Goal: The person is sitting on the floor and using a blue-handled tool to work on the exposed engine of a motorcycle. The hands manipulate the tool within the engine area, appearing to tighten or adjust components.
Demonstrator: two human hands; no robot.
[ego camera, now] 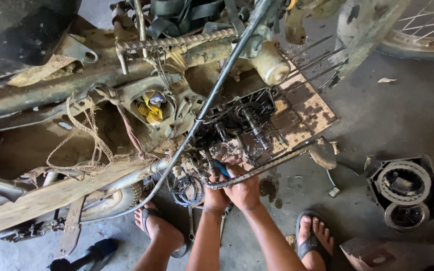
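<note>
A stained grey concrete floor (393, 120) is seen; the blue-handled tool (220, 168), pinched by right-hand fingers (234, 163), points up-left; left fingers' state cannot be told.

wheel (423, 30): cut off at top edge | blue-handled tool (221, 168): tip hidden

Motorcycle repair workshop, seen from above. Stained concrete floor (388, 115), mud-caked motorcycle frame (51, 90) with opened engine (242, 123), loose chain (187, 188), removed clutch cover (408, 193) set aside, spoked wheel (423, 30) at the top edge.
</note>
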